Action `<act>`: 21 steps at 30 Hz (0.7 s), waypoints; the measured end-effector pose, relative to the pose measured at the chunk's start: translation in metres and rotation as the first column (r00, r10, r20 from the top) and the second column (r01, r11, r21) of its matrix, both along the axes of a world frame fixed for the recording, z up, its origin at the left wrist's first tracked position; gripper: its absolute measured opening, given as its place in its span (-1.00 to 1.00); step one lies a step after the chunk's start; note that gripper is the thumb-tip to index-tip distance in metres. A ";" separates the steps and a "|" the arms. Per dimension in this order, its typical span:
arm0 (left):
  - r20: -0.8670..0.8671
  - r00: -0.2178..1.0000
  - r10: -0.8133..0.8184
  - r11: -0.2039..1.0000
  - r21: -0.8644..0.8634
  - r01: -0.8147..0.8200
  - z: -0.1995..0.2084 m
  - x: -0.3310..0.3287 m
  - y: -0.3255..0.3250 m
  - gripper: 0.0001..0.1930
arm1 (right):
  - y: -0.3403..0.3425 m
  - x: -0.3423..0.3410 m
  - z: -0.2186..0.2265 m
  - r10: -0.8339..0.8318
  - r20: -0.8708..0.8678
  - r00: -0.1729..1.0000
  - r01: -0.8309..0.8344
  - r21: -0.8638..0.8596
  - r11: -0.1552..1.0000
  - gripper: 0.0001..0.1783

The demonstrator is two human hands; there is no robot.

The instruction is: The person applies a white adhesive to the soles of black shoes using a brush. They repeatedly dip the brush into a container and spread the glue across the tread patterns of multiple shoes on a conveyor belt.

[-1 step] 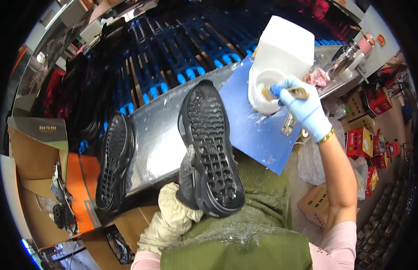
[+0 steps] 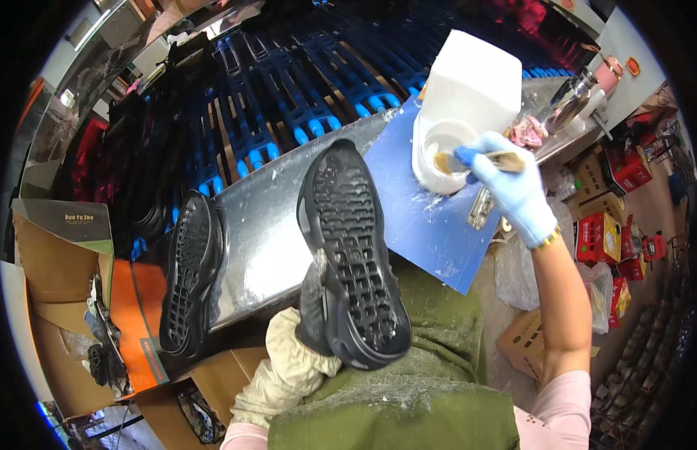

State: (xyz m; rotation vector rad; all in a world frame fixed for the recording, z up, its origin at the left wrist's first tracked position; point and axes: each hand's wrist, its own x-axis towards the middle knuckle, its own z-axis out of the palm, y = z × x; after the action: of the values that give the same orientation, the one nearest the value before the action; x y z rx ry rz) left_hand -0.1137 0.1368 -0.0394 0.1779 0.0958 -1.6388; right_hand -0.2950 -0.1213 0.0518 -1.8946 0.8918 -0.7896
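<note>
Brush with tan bristles (image 2: pixel 443 163), grasped in your light-blue-gloved right hand (image 2: pixel 511 180), dips into the white plastic container (image 2: pixel 472 82): apparently loading. Your dark-gloved left hand (image 2: pixel 311 326) grips the black gridded shoe sole (image 2: pixel 354 240) above your lap; next move likely calls for even spreading.

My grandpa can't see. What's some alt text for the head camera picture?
A person's blue-gloved right hand holds a brush at the opening of a white container, while the left hand holds a black shoe sole. A second sole sits to the left.
</note>
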 end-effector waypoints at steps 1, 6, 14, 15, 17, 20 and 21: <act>-0.015 1.000 0.020 1.000 0.001 -0.020 -0.002 -0.003 0.002 -0.25 | 0.011 -0.003 0.013 0.009 0.169 0.986 -0.029 0.113 0.993 -0.83; -0.115 0.991 0.068 0.998 -0.005 -0.069 -0.013 -0.022 0.011 -0.42 | 0.037 -0.035 -0.009 -0.081 0.266 0.960 -0.013 0.331 0.943 -0.77; -0.011 0.979 0.204 0.978 -0.035 -0.204 -0.047 -0.059 0.018 -0.64 | 0.074 0.074 -0.039 0.229 -0.061 0.972 -0.222 -0.575 0.788 -0.87; 0.049 0.977 0.206 0.978 0.029 -0.207 -0.025 -0.059 0.014 -0.64 | 0.084 0.064 -0.033 0.271 -0.121 0.955 -0.282 -0.655 0.701 -0.85; 0.155 0.972 0.179 0.967 0.155 -0.203 0.008 -0.057 0.007 -0.62 | 0.105 0.030 -0.010 0.356 -0.296 0.886 -0.463 -0.557 0.689 -0.90; 0.019 0.982 0.189 0.968 0.168 -0.189 0.019 -0.053 0.007 -0.61 | 0.088 0.005 0.008 0.645 -0.174 0.744 -0.651 -0.405 0.642 -0.96; -0.026 0.978 0.206 0.967 0.161 -0.199 0.018 -0.054 0.009 -0.60 | 0.093 0.013 0.027 0.507 0.001 0.862 -0.496 0.215 0.842 -0.93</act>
State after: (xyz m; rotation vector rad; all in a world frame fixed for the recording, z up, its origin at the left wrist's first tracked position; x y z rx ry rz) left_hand -0.1679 0.1453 -0.0218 0.2467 0.2688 -1.4312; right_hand -0.2816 -0.0279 0.0788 -1.8479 0.4459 -0.3088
